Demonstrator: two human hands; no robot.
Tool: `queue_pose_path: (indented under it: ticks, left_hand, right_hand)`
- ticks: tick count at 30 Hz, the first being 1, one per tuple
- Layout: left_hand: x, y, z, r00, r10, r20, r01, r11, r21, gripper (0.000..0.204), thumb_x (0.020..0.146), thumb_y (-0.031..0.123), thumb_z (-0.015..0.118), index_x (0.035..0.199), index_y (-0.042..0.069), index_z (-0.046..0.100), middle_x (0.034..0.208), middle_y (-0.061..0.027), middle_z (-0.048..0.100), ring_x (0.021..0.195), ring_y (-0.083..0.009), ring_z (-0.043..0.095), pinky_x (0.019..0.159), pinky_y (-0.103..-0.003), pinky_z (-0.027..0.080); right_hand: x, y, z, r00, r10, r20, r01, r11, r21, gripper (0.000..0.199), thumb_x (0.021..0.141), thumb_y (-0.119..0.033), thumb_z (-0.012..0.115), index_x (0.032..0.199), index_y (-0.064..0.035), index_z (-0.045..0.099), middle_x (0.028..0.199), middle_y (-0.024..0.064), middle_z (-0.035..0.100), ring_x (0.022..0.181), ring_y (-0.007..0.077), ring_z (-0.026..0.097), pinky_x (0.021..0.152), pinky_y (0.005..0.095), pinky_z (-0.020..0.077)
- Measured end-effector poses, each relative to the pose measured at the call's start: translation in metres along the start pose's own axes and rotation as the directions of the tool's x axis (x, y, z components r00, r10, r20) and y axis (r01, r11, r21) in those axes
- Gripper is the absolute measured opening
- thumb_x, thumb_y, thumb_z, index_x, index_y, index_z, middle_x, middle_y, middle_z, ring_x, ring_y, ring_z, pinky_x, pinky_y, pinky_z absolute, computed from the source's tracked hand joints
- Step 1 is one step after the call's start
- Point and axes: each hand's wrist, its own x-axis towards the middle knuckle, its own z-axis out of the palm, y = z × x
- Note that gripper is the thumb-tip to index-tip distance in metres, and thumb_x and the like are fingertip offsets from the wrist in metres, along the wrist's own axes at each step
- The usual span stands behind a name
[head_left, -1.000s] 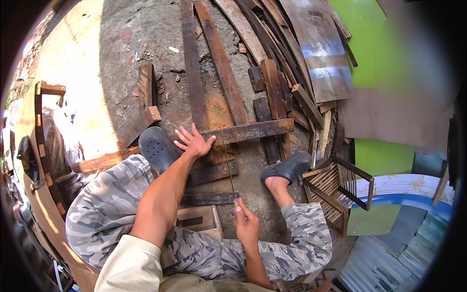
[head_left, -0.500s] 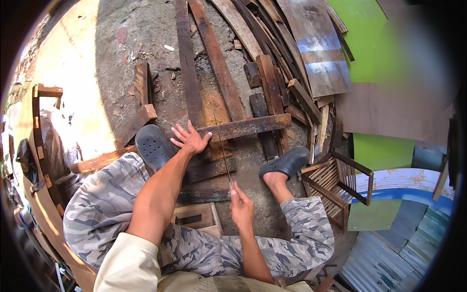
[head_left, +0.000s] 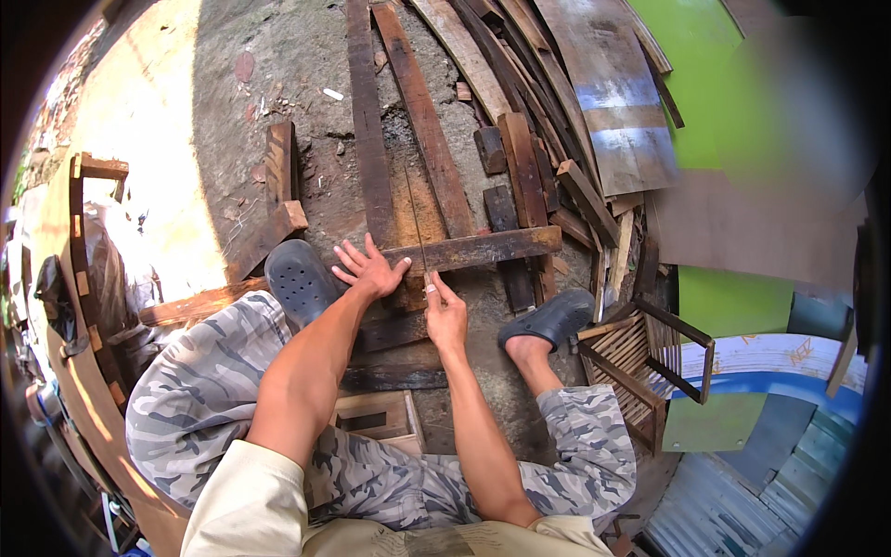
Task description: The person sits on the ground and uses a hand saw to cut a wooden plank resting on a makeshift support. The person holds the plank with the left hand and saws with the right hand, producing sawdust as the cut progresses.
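Observation:
I sit on the ground with a weathered wooden batten (head_left: 492, 248) lying crosswise over long planks (head_left: 371, 158) in front of me. My left hand (head_left: 369, 270) presses flat on the batten's left end, fingers spread. My right hand (head_left: 445, 314) sits just right of it, closed on the near end of a thin dark saw-like blade (head_left: 415, 209). The blade runs away from me across the batten and over the planks beyond. My feet in dark clogs (head_left: 299, 276) (head_left: 549, 318) rest on either side of the batten.
A heap of old planks and boards (head_left: 543, 139) fans out ahead and to the right. A slatted wooden crate (head_left: 650, 357) stands at the right beside a green wall (head_left: 705, 56). A small wooden box (head_left: 376, 422) lies under my legs, and wooden frames (head_left: 83, 241) lean at the left.
My right hand has moved forward from near my knee up to the batten, sending the thin blade further across the wood. My left hand has stayed pressed on the batten.

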Motion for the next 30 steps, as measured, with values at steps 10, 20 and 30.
queue_pose_path:
  ticks: [10, 20, 30]
  left_hand:
    - [-0.004, -0.012, -0.005, 1.000, 0.001, 0.020, 0.000, 0.999, -0.037, 0.121, 0.085, 0.071, 0.061, 0.161, 0.008, -0.009, 0.159, -0.0353, -0.024, 0.143, -0.0500, -0.035, 0.108, -0.073, -0.017]
    - [-0.001, 0.002, -0.011, 1.000, 0.026, 0.004, -0.026, 0.999, -0.039, 0.121, 0.085, 0.070, 0.062, 0.161, 0.008, -0.010, 0.159, -0.0356, -0.025, 0.143, -0.0493, -0.037, 0.109, -0.072, -0.017]
    - [0.002, -0.004, -0.020, 1.000, 0.016, 0.005, -0.016, 0.999, -0.036, 0.119, 0.086, 0.069, 0.061, 0.161, 0.009, -0.009, 0.159, -0.0358, -0.025, 0.143, -0.0500, -0.035, 0.109, -0.072, -0.015]
  right_hand:
    - [-0.167, -0.025, -0.079, 0.982, 0.185, 0.049, -0.187, 0.981, 0.047, 0.038, 0.103, -0.020, 0.060, 0.139, -0.0064, 0.062, 0.073, -0.0053, 0.056, 0.056, 0.0027, 0.044, 0.050, 0.0217, 0.0380]
    - [-0.017, -0.023, -0.008, 1.000, 0.008, -0.001, -0.008, 1.000, -0.010, 0.040, 0.103, -0.024, 0.058, 0.137, -0.0038, 0.062, 0.089, 0.0047, 0.058, 0.079, 0.0129, 0.049, 0.068, 0.0283, 0.0393]
    - [-0.140, -0.011, -0.055, 0.984, 0.177, 0.019, -0.178, 0.974, 0.139, 0.040, 0.104, -0.021, 0.060, 0.139, -0.0026, 0.060, 0.066, -0.0044, 0.054, 0.052, 0.0031, 0.042, 0.046, 0.0226, 0.0351]
